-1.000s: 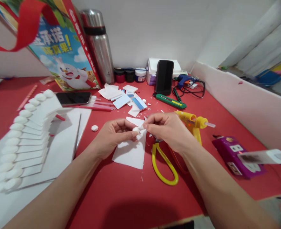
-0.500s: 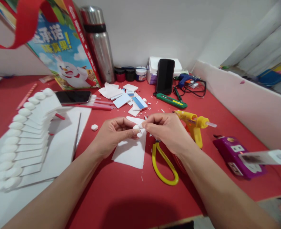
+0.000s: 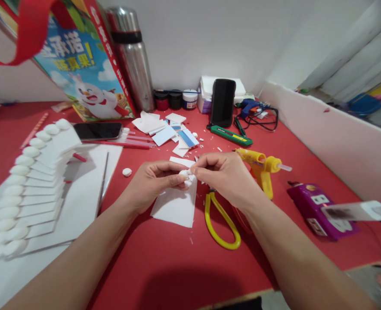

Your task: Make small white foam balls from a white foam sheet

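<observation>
My left hand (image 3: 150, 183) pinches a small white rounded piece (image 3: 184, 173) between thumb and fingers, above a white sheet of paper (image 3: 171, 211). The thumb and forefinger of my right hand (image 3: 224, 172) close on the right edge of the same piece, where a small torn-looking bit shows. Another white rounded piece (image 3: 127, 172) lies on the table left of my left hand. Scissors with a yellow handle loop (image 3: 222, 226) lie below my right hand, partly hidden. At the left stands a curved, stair-like white model (image 3: 41, 181), edged with several white rounded pieces.
Behind my hands lie white card scraps (image 3: 164, 133), a green utility knife (image 3: 230, 134) and a propped black phone (image 3: 223, 102). A yellow glue gun (image 3: 258, 161) and purple box (image 3: 319, 211) are at right. A steel flask (image 3: 134, 64) stands beside a printed box (image 3: 90, 73).
Between my fingertips the white piece has turned or been pulled apart slightly, and more of its uneven edge shows. Both hands stay in nearly the same place; the view has shifted a little.
</observation>
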The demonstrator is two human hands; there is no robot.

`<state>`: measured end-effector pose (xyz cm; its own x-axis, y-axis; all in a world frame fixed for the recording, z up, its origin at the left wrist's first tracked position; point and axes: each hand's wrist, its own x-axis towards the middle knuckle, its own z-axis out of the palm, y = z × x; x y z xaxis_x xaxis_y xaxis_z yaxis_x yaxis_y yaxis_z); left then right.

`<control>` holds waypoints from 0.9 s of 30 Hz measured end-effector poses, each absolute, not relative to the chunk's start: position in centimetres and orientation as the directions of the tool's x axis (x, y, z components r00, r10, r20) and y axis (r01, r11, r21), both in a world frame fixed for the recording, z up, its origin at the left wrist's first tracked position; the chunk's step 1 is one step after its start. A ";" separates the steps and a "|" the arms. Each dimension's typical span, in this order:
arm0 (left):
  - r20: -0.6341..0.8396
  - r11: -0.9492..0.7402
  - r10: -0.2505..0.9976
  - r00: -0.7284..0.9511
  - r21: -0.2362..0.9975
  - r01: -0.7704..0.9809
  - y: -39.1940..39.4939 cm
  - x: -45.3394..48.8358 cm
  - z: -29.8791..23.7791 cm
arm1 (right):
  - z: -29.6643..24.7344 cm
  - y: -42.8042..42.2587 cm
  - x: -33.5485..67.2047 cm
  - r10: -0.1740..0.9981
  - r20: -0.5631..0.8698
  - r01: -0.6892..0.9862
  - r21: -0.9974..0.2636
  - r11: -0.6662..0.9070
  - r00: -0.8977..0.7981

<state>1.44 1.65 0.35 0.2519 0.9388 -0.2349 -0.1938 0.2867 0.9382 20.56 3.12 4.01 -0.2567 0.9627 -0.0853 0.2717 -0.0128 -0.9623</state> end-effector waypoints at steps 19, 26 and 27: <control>-0.261 0.321 0.931 0.256 0.919 -0.230 1.8 1.6 -0.2 | 4.0 3.1 20.6 0.962 -0.016 0.342 -0.936 0.081 -0.273; -0.223 0.285 0.947 0.232 0.917 -0.281 1.9 1.7 -0.4 | 4.1 3.0 20.6 0.958 -0.008 0.237 -0.970 0.063 -0.286; -0.212 0.272 0.951 0.226 0.921 -0.278 1.9 1.8 -0.4 | 4.1 2.9 20.6 0.957 -0.011 0.223 -0.973 0.056 -0.290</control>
<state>1.76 1.87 -0.37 0.2255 0.9508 -0.2123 -0.2780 0.2717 0.9214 20.60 2.94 4.12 -0.2904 0.9568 -0.0111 0.2228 0.0563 -0.9732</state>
